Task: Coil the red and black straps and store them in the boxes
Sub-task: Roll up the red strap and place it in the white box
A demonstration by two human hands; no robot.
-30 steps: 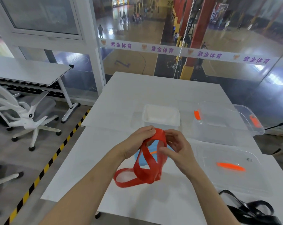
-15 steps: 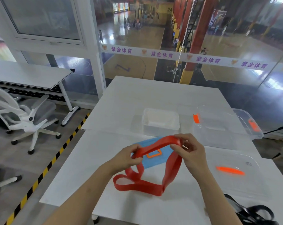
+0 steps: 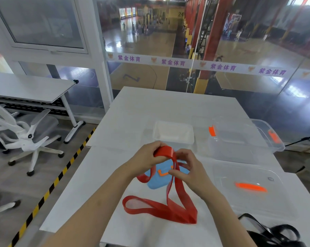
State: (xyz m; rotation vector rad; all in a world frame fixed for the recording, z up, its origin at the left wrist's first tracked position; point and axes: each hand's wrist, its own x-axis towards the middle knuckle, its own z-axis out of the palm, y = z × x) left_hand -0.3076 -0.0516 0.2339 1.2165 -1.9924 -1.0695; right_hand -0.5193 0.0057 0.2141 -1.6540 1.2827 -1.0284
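red strap [image 3: 170, 209] flat, glossy, looped | left hand [image 3: 147, 158] grips it | right hand [image 3: 187, 168] pinches it

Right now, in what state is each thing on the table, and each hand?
red strap, one end wound into a small coil, rest loose on the table.
left hand, grips the coil.
right hand, pinches the strap below the coil.
black strap, loose, not coiled.
small white box, open, no strap inside.
blue lid, off, flat on the table.
large clear box, open, no strap inside.
clear lid, off, flat on the table.
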